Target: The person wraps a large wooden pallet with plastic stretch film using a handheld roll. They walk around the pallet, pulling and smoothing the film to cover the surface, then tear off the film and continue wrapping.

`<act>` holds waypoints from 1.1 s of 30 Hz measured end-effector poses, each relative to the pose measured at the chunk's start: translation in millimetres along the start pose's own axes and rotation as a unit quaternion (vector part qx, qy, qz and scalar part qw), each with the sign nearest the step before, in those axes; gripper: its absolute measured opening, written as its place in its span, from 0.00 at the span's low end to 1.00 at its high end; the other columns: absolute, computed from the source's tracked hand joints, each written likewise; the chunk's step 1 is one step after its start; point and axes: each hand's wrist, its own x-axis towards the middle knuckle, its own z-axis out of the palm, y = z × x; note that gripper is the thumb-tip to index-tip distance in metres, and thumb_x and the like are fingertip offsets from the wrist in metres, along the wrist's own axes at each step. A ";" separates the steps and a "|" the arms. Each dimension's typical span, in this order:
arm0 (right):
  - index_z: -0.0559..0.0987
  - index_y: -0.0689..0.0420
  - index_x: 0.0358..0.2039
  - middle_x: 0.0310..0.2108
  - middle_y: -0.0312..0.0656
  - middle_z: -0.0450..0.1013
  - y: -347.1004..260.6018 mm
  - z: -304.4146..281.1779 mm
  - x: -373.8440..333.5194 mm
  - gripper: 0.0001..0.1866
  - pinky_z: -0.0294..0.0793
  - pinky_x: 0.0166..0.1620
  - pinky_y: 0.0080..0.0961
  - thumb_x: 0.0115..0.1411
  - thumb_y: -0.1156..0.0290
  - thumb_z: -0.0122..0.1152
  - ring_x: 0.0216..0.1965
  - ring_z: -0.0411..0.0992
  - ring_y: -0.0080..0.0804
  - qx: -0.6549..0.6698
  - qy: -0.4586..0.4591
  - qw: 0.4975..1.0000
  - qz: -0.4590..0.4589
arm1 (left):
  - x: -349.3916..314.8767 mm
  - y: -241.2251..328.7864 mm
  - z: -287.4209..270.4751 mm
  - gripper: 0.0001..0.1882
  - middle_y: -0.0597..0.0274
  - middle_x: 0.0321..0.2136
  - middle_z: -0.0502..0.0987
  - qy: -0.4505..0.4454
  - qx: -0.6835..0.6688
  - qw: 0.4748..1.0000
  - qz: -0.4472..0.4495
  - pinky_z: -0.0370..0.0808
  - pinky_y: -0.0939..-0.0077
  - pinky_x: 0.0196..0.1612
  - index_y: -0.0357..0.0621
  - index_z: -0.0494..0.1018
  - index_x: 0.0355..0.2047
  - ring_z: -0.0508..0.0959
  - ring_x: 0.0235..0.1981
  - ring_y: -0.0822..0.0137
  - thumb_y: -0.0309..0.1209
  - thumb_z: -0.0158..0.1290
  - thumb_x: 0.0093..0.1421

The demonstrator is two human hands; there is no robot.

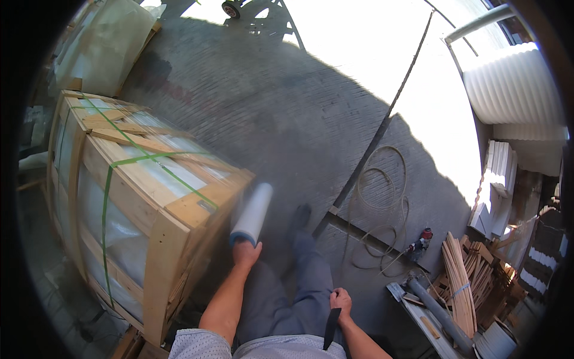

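My left hand [246, 253] is closed on the lower end of a roll of clear stretch film [253, 209], which has a blue end. The roll tilts away from me, beside the near right corner of a wooden crate [158, 245]. Green straps [134, 158] cross the crate, and its contents show through the slats wrapped in clear plastic. Beside my right hip, the fingers of my right hand [341, 302] are curled. A flat black strip [331, 330] lies against that hand; what the fingers hold is hard to make out.
A hose [373, 185] lies looped on the grey floor, near a red-and-black power tool [422, 239]. Wood strips [460, 290] are piled at the right, beside a grey pipe [439, 314]. A large white corrugated roll [514, 81] stands farther back. Another plastic-covered load [104, 48] is far left.
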 end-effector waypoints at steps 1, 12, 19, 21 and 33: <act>0.79 0.58 0.34 0.36 0.51 0.76 -0.4 7.2 -7.1 0.12 0.73 0.44 0.39 0.56 0.65 0.53 0.39 0.74 0.50 0.003 0.002 1.000 0.007 | 1.1 -0.1 1.4 0.30 0.36 0.33 0.79 -0.023 -0.059 0.991 -0.119 0.74 0.56 0.46 0.30 0.79 0.30 0.79 0.39 0.42 0.53 0.52 0.56; 0.78 0.57 0.34 0.38 0.51 0.75 -9.7 107.0 -110.0 0.13 0.71 0.45 0.44 0.57 0.63 0.50 0.41 0.73 0.52 0.010 0.047 0.997 0.063 | -14.8 -85.7 29.1 0.32 0.36 0.27 0.78 -0.014 -0.135 0.984 -0.119 0.74 0.55 0.41 0.26 0.77 0.25 0.79 0.31 0.39 0.53 0.59 0.51; 0.78 0.58 0.34 0.37 0.53 0.75 -3.6 147.9 -176.8 0.14 0.71 0.46 0.45 0.57 0.63 0.49 0.42 0.72 0.53 0.029 0.031 0.994 0.103 | -55.5 -142.6 39.1 0.20 0.46 0.23 0.79 -0.071 0.143 0.960 0.231 0.74 0.62 0.44 0.38 0.79 0.21 0.80 0.26 0.50 0.44 0.55 0.54; 0.78 0.58 0.35 0.37 0.52 0.75 -3.0 158.3 -191.9 0.14 0.71 0.46 0.43 0.57 0.63 0.50 0.42 0.73 0.52 0.025 0.022 0.993 0.109 | -68.9 -152.3 39.2 0.17 0.51 0.25 0.81 -0.103 0.215 0.920 0.310 0.73 0.65 0.45 0.41 0.80 0.23 0.81 0.29 0.56 0.43 0.54 0.55; 0.79 0.60 0.35 0.39 0.57 0.75 46.9 220.2 -260.8 0.17 0.71 0.47 0.46 0.57 0.60 0.48 0.42 0.73 0.57 0.040 -0.076 0.989 0.116 | -107.5 -148.5 72.9 0.36 0.28 0.32 0.76 0.051 -0.206 0.952 -0.222 0.72 0.50 0.43 0.23 0.75 0.28 0.77 0.40 0.36 0.57 0.53 0.56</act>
